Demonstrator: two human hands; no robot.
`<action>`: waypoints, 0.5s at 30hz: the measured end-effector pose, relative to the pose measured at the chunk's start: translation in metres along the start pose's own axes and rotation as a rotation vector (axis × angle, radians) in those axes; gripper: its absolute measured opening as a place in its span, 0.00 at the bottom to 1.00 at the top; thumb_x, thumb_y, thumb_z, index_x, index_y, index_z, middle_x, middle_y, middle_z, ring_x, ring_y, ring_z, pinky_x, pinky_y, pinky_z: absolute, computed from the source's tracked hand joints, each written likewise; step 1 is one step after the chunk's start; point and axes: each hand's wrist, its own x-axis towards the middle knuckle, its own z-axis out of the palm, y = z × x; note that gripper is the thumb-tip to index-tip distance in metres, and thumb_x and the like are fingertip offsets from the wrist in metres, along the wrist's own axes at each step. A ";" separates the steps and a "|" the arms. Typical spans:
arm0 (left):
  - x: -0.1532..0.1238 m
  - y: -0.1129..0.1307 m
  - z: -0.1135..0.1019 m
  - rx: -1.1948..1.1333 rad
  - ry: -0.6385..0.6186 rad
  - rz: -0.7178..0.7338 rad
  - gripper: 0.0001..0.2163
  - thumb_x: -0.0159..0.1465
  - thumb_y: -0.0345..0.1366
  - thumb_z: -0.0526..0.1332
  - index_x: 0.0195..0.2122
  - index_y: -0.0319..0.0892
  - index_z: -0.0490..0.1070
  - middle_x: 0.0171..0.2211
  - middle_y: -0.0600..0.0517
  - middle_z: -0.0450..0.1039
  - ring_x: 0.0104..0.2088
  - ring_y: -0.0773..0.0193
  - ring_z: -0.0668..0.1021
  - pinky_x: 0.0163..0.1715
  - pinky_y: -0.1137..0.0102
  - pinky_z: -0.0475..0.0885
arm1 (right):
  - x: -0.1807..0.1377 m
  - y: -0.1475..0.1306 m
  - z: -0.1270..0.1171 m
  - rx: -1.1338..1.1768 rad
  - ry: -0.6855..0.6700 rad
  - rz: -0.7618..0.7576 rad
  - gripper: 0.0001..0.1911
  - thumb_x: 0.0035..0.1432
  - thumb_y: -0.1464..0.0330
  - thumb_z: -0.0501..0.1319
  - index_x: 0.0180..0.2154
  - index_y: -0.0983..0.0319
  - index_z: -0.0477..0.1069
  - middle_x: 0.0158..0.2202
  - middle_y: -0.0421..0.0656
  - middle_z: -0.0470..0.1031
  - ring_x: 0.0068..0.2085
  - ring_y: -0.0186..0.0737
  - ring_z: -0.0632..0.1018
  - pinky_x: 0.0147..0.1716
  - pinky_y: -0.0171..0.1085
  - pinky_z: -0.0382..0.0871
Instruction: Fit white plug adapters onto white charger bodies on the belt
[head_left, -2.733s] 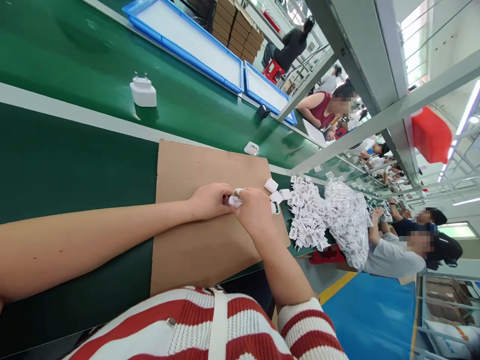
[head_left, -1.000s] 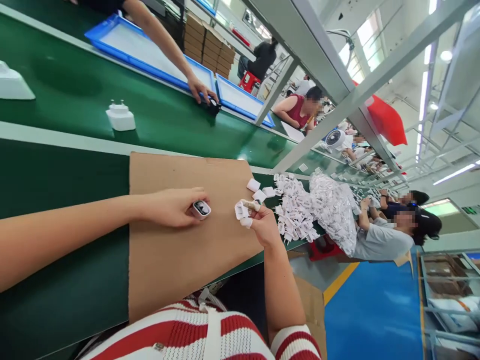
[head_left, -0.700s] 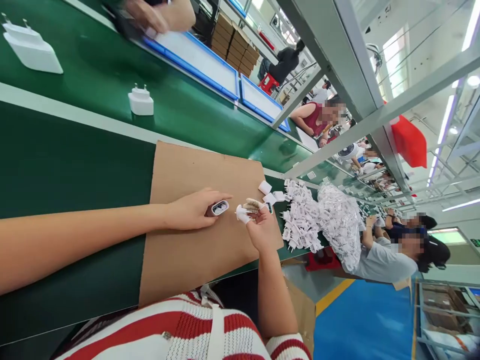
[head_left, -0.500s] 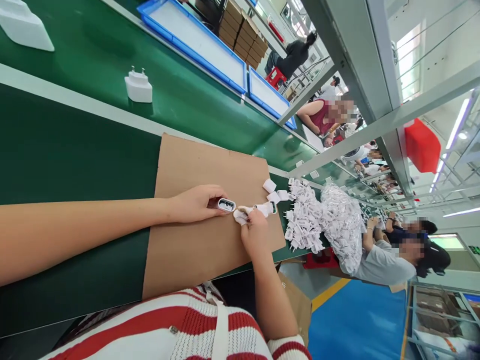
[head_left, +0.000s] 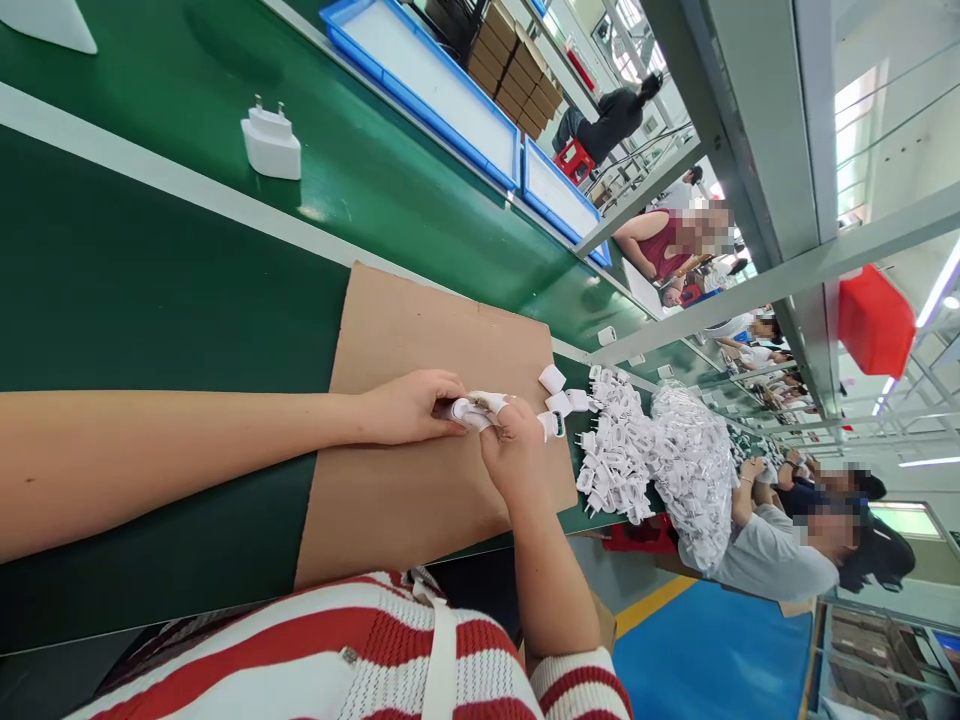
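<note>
My left hand (head_left: 409, 408) is closed around a white plastic charger housing (head_left: 456, 410) above the cardboard sheet (head_left: 405, 340). Its open end points right, towards my other hand. White covers sheathe the thumb and a finger of my right hand (head_left: 514, 445), which are closed together at that open end; whatever small part may be between them is hidden. Just beyond the right knuckles shows another white charger housing (head_left: 552, 426) with green inside. I cannot tell whether that hand touches it. A few more white housings (head_left: 553, 378) lie at the cardboard's right edge.
A heap of white chargers (head_left: 615, 450) and a clear bag of them (head_left: 690, 460) stand to the right. One white plug charger (head_left: 271, 143) is on the green conveyor belt (head_left: 360, 190). Co-workers sit farther along; a metal frame (head_left: 757, 275) crosses overhead.
My right fingers have moved left onto the open end of the charger housing in my left hand, covering it. The head view has shifted slightly; the plug charger on the belt appears higher.
</note>
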 end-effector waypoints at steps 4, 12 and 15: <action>0.001 -0.002 0.003 0.013 0.026 0.008 0.16 0.62 0.51 0.64 0.30 0.41 0.73 0.34 0.47 0.72 0.33 0.58 0.75 0.33 0.66 0.68 | 0.003 -0.009 -0.004 -0.146 -0.035 -0.042 0.17 0.57 0.81 0.57 0.40 0.59 0.79 0.36 0.45 0.79 0.40 0.45 0.76 0.39 0.39 0.69; 0.001 0.001 0.003 0.073 0.031 0.014 0.18 0.63 0.53 0.60 0.30 0.42 0.74 0.33 0.47 0.74 0.33 0.58 0.76 0.33 0.66 0.69 | 0.010 -0.020 0.001 -0.147 -0.070 0.119 0.14 0.56 0.79 0.59 0.39 0.57 0.79 0.34 0.43 0.78 0.39 0.44 0.77 0.38 0.37 0.69; 0.002 0.006 0.007 0.062 0.035 -0.021 0.20 0.61 0.57 0.62 0.34 0.43 0.78 0.36 0.46 0.78 0.37 0.54 0.78 0.36 0.65 0.73 | -0.007 -0.009 0.012 0.083 0.048 0.161 0.21 0.59 0.74 0.63 0.53 0.55 0.78 0.45 0.43 0.82 0.47 0.45 0.80 0.48 0.38 0.73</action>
